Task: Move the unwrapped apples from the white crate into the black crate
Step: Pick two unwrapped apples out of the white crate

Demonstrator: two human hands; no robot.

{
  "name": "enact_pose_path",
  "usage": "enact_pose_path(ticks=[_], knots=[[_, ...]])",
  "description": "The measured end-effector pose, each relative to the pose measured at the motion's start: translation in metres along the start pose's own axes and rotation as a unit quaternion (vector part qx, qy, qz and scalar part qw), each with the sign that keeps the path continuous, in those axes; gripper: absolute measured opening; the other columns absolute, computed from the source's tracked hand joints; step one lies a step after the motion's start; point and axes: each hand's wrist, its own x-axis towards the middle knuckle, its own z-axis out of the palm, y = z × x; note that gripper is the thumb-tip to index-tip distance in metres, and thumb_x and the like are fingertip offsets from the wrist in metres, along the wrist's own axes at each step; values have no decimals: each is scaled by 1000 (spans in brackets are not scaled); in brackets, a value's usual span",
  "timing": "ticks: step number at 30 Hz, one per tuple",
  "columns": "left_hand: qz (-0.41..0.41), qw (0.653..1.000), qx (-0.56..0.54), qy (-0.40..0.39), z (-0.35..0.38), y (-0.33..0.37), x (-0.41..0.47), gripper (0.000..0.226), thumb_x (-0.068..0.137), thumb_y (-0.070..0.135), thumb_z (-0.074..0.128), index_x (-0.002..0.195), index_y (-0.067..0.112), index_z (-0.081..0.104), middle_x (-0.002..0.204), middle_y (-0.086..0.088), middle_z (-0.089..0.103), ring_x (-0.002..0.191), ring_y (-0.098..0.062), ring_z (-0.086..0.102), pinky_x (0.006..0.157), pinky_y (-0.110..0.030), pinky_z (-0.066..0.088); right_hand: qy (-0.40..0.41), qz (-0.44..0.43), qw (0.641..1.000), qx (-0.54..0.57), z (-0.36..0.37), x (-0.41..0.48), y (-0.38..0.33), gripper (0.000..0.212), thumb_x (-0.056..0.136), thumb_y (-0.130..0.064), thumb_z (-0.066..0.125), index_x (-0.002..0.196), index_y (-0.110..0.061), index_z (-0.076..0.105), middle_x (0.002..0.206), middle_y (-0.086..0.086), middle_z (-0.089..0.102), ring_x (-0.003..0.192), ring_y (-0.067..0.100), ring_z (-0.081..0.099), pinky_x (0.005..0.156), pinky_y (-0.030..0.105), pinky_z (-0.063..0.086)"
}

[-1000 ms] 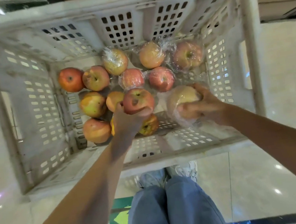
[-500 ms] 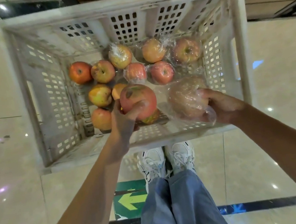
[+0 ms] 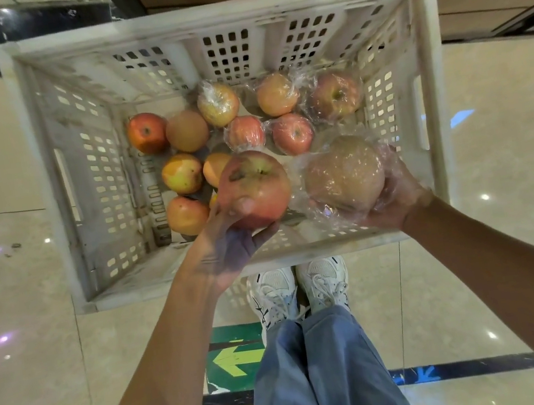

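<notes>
left hand: cupped under a bare red apple, thumb pressed on its near face, fingers curled beneath.
bare red apple: held above the near half of the white crate, stem end up, clear of the fruit below.
right hand: gripping a wrapped apple from below and the right, film bunched round the fingers.
wrapped apple: held just beside the bare one, over the crate's near right corner.
loose apples: at least five unwrapped, clustered on the crate bottom at the left.
filmed apples: five in clear film, at the far middle and right.
crate's place: on a glossy tiled floor, just beyond a pair of white shoes.
floor mark: green arrow sticker, beside blue trouser legs.
</notes>
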Motion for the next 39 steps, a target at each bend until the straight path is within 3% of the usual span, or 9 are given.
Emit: enact_pose_path(ticks=[2,6,11,15,20,26,32,35,39], knots=[[-9,1000,13,-2,1,2,0,106,27,25,94,122,16,49,107,-9,62,83,-20,70,59,-28,57,24,31,999,6,-2,-1,-2,56,83,-61,51,103,-13,73,118,17,65,109,38,61,99,55,45],[-24,1000,13,2,2,5,3,107,27,24,94,123,17,48,108,-7,63,84,-17,68,60,-28,56,5,52,998,17,3,-6,-7,74,30,-47,91,91,-8,77,102,18,71,90,37,68,66,41,59],[-35,998,-42,10,3,5,3,89,24,26,92,106,23,57,109,-6,62,94,-23,58,57,-29,50,9,63,998,-18,-4,-4,-15,63,39,-47,89,92,-15,77,100,12,72,92,40,61,72,40,58],[-49,997,-57,-4,7,7,-1,95,23,33,89,110,26,52,116,-6,54,98,-26,51,55,-28,43,-43,-9,990,-132,22,-17,-27,50,43,-21,91,90,-20,74,94,4,70,74,14,70,64,28,55],[-53,998,-36,-4,5,8,-4,79,22,35,87,95,22,62,98,-6,65,84,-26,60,54,-28,40,26,-239,879,-412,40,-13,-18,69,45,-23,85,106,-26,52,103,-4,62,94,10,61,85,27,48],[-69,997,-5,29,-1,9,2,101,18,45,91,110,22,57,95,-8,68,74,-23,60,50,-23,41,35,-287,820,-494,44,-9,-8,86,45,-32,86,122,-23,49,115,-17,57,109,1,56,97,19,42],[-44,997,-22,51,-6,10,14,92,16,44,90,101,20,63,86,-3,70,67,-17,62,51,-19,40,42,23,994,-96,40,5,-8,48,67,-45,74,107,-19,67,104,6,70,93,21,67,68,33,60],[-41,998,-37,33,-7,10,19,72,18,44,88,85,21,75,87,-2,68,70,-17,58,52,-19,42,19,134,989,64,25,16,-5,72,68,-64,60,118,-11,62,114,14,66,98,30,65,85,44,55],[-25,998,-64,13,-5,6,24,80,25,46,87,99,21,71,101,-4,67,92,-22,61,77,-32,48,32,150,975,161,21,22,0,92,56,-64,73,124,-5,57,122,19,62,100,35,65,75,43,58]])
